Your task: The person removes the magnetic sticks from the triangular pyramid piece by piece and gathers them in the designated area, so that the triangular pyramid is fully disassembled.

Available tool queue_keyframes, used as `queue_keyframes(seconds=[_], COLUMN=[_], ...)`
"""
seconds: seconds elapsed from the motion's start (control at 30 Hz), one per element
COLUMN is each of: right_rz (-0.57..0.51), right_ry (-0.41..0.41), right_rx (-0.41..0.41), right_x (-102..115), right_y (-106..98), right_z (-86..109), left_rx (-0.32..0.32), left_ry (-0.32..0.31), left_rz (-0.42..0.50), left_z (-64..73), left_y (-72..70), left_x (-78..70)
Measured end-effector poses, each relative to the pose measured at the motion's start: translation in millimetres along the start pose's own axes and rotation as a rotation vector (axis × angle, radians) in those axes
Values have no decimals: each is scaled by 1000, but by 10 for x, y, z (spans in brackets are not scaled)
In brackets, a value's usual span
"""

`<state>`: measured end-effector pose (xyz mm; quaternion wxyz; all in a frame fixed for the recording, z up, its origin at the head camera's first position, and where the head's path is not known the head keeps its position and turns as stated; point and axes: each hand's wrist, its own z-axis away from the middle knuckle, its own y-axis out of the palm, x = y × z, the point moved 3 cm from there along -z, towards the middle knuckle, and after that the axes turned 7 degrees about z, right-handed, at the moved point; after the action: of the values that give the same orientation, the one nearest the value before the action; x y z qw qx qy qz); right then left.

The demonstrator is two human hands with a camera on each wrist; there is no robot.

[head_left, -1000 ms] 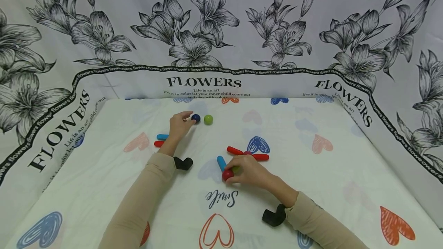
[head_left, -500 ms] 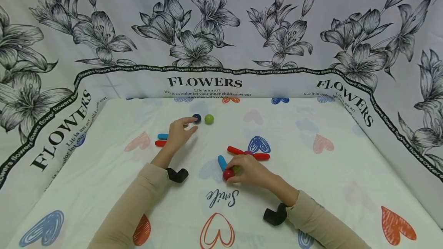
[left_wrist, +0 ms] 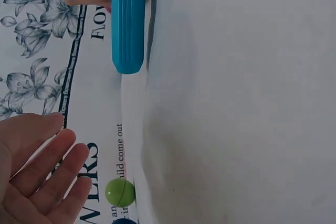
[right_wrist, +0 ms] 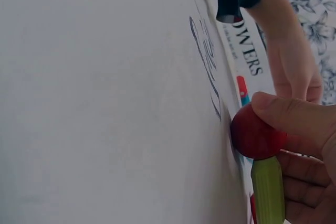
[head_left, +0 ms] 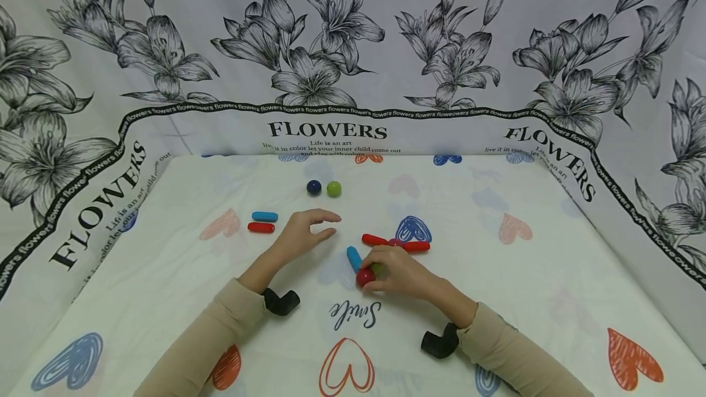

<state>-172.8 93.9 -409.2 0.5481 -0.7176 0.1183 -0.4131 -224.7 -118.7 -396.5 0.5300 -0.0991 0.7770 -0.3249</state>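
Note:
My left hand (head_left: 300,234) is held over the cloth with thumb and fingers apart and nothing between them. In the left wrist view its fingers (left_wrist: 55,179) are spread loosely. My right hand (head_left: 399,271) grips a red ball (head_left: 365,277), its thumb (right_wrist: 283,109) pressing on the ball. A green ridged stick (right_wrist: 268,190) meets the ball under the right fingers, which mostly hide it in the head view. From the ball a blue stick (head_left: 354,258) points away toward the back. Just beyond the right hand, two red sticks (head_left: 416,247) flank a partly hidden pinkish ball (head_left: 394,242).
A dark blue ball (head_left: 314,187) and a green ball (head_left: 334,189) lie side by side at the back. Left of the left hand lie a loose blue stick (head_left: 265,216) and a red stick (head_left: 261,227). A patterned white cloth (head_left: 469,323) covers the table, with flowered curtain behind.
My left hand has drawn back from the dark blue ball, moving nearer and to the right toward the right hand. The right hand keeps its grip on the red ball in place.

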Motion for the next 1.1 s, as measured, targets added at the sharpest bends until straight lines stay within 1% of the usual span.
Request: queue_keyframes(seconds=[0.1, 0.27, 0.4, 0.53, 0.63, 0.83, 1.1], right_rz=[-4, -30, -40, -34, -33, -46, -58], right_ry=[-6, -4, -5, -16, -28, -29, -20], right_rx=[-5, -3, -5, -12, -20, -28, -24], right_x=[0, -2, -12, -19, -12, 4, 4], right_y=[-6, -10, -6, -6, -13, -26, -15], right_z=[0, -4, -4, -1, 2, 9, 2], left_rx=[70, 217, 292, 339, 375, 433, 458], left_ry=[37, 82, 114, 150, 163, 152, 141], left_rz=[3, 11, 21, 6, -8, -21, -37], left_z=[32, 70, 90, 85, 72, 57, 42], left_y=[50, 149, 209, 267, 313, 379, 412], left_x=[-41, -86, -133, -160, -159, -160, -182])
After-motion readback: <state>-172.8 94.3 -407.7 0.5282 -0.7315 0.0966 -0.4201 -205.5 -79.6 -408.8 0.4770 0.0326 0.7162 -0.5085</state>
